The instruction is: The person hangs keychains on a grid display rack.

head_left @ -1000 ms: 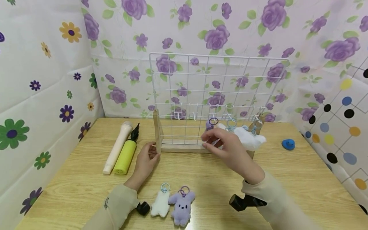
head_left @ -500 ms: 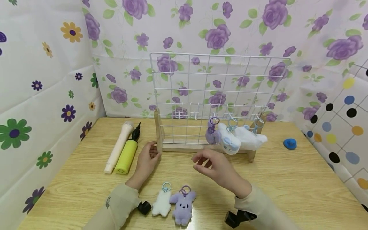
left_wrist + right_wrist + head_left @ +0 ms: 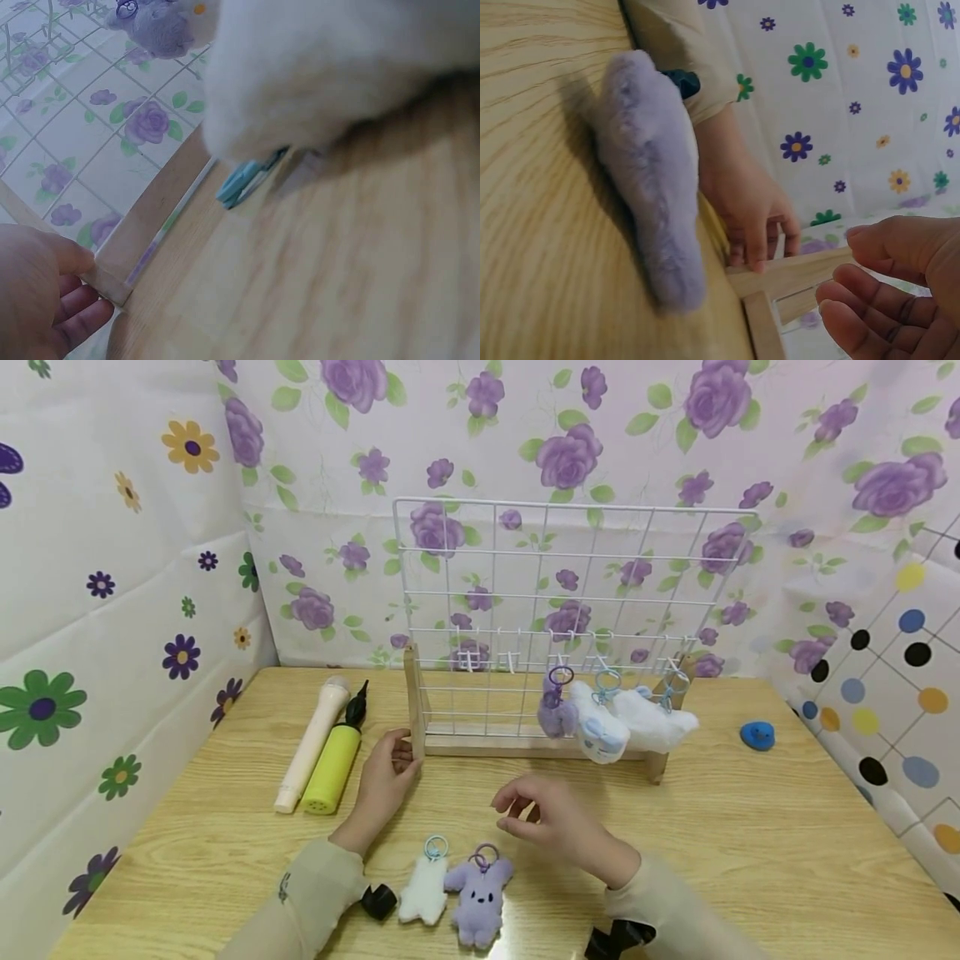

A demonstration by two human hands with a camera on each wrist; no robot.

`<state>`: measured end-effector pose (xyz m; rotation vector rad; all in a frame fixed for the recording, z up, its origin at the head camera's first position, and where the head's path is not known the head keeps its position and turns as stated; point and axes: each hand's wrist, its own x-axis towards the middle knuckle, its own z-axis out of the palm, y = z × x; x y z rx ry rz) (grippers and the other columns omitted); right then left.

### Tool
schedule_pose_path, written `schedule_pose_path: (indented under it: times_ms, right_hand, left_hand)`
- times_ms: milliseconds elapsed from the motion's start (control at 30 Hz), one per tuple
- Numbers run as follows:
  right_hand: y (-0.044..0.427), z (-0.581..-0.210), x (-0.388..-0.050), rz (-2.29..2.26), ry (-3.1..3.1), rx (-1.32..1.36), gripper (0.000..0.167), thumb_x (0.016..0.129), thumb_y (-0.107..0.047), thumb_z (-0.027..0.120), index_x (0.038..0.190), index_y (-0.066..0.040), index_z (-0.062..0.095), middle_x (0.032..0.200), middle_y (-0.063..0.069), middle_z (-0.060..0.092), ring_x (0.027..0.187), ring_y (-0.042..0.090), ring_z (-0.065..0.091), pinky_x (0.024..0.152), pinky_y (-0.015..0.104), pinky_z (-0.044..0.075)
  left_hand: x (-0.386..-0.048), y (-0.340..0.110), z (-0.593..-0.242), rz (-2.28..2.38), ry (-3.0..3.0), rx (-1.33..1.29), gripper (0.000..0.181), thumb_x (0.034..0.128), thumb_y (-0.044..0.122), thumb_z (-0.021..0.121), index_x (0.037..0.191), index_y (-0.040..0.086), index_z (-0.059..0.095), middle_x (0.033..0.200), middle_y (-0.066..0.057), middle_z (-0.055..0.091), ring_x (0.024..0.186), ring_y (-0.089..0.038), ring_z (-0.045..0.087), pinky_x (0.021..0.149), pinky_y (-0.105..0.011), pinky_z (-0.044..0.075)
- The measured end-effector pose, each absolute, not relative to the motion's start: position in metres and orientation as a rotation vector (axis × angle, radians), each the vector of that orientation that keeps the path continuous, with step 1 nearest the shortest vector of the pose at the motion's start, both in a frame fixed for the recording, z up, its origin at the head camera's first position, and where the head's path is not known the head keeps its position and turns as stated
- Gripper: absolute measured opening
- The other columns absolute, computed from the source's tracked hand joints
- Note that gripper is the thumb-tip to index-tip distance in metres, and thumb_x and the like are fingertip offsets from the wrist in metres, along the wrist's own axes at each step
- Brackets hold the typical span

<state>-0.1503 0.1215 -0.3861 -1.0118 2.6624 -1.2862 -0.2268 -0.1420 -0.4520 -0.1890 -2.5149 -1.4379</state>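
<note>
My left hand (image 3: 382, 781) grips the lower left wooden upright (image 3: 415, 706) of a white wire grid rack, thumb and fingers on either side of it. My right hand (image 3: 558, 827) is above the table in front of the rack, fingers loosely bent, holding nothing; the right wrist view also shows this hand (image 3: 900, 300) without anything in it. Nearest to it lies a purple plush keychain (image 3: 480, 902) with a purple ring. Beside that lies a white plush keychain (image 3: 425, 892) with a light blue ring. A purple plush (image 3: 557, 718) and two white plushes (image 3: 603, 735) hang from hooks on the rack's right half.
Several white hooks (image 3: 509, 662) sit along the grid, those at left bearing nothing. Left of the rack lie a yellow pump (image 3: 332, 768) with a black nozzle and a pale tube (image 3: 311, 747). A small blue toy (image 3: 757, 735) stands at the right. Patterned cloth surrounds the table.
My right hand has drawn back from the hanging purple plush, down and left toward the keychains on the table. The left hand has stayed on the upright.
</note>
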Motion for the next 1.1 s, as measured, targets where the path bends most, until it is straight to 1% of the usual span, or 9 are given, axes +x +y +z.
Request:
schedule_pose_path:
  times_ms: [200, 333, 500, 667, 967, 1100]
  right_hand:
    - [0.118, -0.403, -0.155, -1.239, 2.563, -0.958, 0.013, 0.088, -0.011, 0.068, 0.099, -0.004, 0.067, 0.095, 0.009, 0.069, 0.080, 0.005, 0.061, 0.065, 0.019, 0.053]
    - [0.115, -0.413, -0.157, -1.175, 2.519, -0.905, 0.014, 0.088, -0.013, 0.069, 0.100, -0.005, 0.067, 0.093, 0.004, 0.067, 0.079, 0.003, 0.058, 0.068, 0.018, 0.052]
    - [0.111, -0.421, -0.158, -1.112, 2.528, -0.893, 0.015, 0.085, -0.010, 0.072, 0.099, -0.007, 0.068, 0.087, 0.001, 0.066, 0.078, 0.004, 0.058, 0.069, 0.018, 0.051]
    - [0.108, -0.422, -0.158, -1.027, 2.548, -0.877, 0.018, 0.081, -0.009, 0.075, 0.097, -0.010, 0.069, 0.085, -0.001, 0.063, 0.074, 0.005, 0.055, 0.066, 0.018, 0.047]
    - [0.106, -0.420, -0.159, -0.870, 2.567, -0.932, 0.020, 0.082, -0.014, 0.076, 0.101, -0.013, 0.070, 0.087, -0.004, 0.058, 0.069, -0.002, 0.048, 0.063, 0.016, 0.045]
    - [0.105, -0.420, -0.158, -0.832, 2.569, -0.947, 0.020, 0.081, -0.015, 0.077, 0.100, -0.014, 0.070, 0.086, -0.004, 0.056, 0.067, -0.002, 0.046, 0.062, 0.016, 0.043]
  left_hand:
    - [-0.228, -0.142, -0.453, -1.453, -2.511, -0.187, 0.044, 0.0882, 0.001, 0.065, 0.129, -0.002, 0.049, 0.108, -0.018, 0.060, 0.095, -0.027, 0.062, 0.079, -0.032, 0.055]
    - [-0.228, -0.142, -0.454, -1.457, -2.512, -0.186, 0.045, 0.0885, 0.001, 0.065, 0.130, -0.001, 0.049, 0.108, -0.018, 0.060, 0.095, -0.026, 0.063, 0.079, -0.032, 0.055]
    - [-0.228, -0.142, -0.454, -1.449, -2.508, -0.189, 0.044, 0.0883, 0.001, 0.065, 0.130, -0.002, 0.049, 0.108, -0.018, 0.061, 0.095, -0.026, 0.063, 0.079, -0.032, 0.055]
    - [-0.228, -0.142, -0.453, -1.453, -2.500, -0.190, 0.044, 0.0881, 0.000, 0.065, 0.129, -0.002, 0.049, 0.107, -0.018, 0.061, 0.094, -0.027, 0.063, 0.079, -0.032, 0.055]
    - [-0.228, -0.142, -0.452, -1.444, -2.506, -0.194, 0.044, 0.0882, 0.001, 0.065, 0.129, -0.002, 0.049, 0.107, -0.018, 0.061, 0.094, -0.026, 0.063, 0.079, -0.033, 0.055]
    - [-0.228, -0.142, -0.453, -1.442, -2.506, -0.189, 0.044, 0.0880, 0.001, 0.065, 0.129, -0.002, 0.050, 0.107, -0.018, 0.061, 0.094, -0.026, 0.063, 0.079, -0.033, 0.055]
